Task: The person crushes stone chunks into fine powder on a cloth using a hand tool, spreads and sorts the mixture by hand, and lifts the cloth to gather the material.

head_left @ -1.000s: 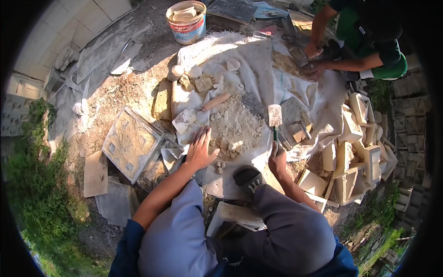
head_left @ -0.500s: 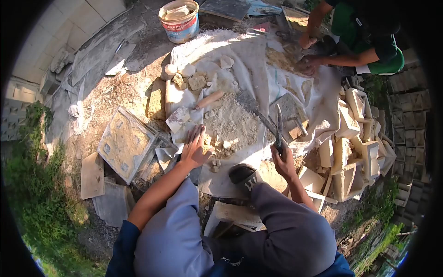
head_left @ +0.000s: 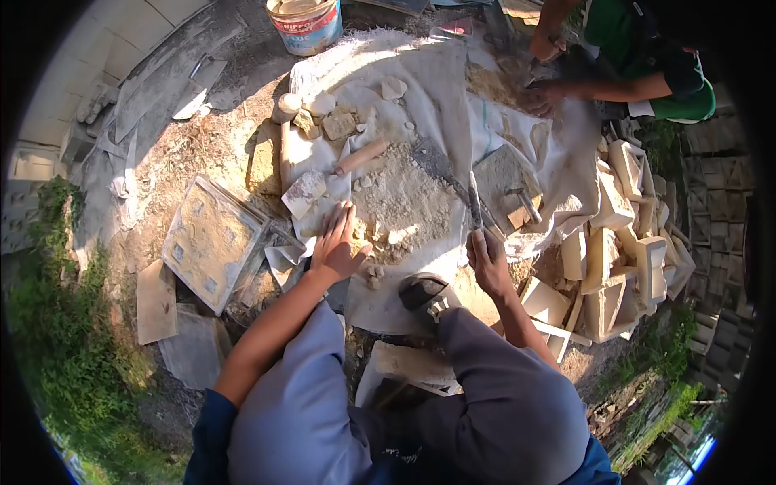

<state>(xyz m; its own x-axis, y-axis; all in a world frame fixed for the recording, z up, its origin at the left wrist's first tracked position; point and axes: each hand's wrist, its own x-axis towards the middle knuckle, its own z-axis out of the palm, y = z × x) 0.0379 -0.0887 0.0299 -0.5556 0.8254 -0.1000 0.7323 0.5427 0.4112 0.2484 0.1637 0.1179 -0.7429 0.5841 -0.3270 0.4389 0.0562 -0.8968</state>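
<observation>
Grey rubble (head_left: 406, 200) lies ahead between our hands, left hand (head_left: 333, 245) nearer, flat. Our right hand (head_left: 488, 260) grips a tool (head_left: 474, 200), long axis forward

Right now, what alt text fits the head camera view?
A person's right hand holds a tool; the left hand is spread beside crumbled rubble on a pale sheet. A bucket, piled blocks and another person are nearby.
</observation>
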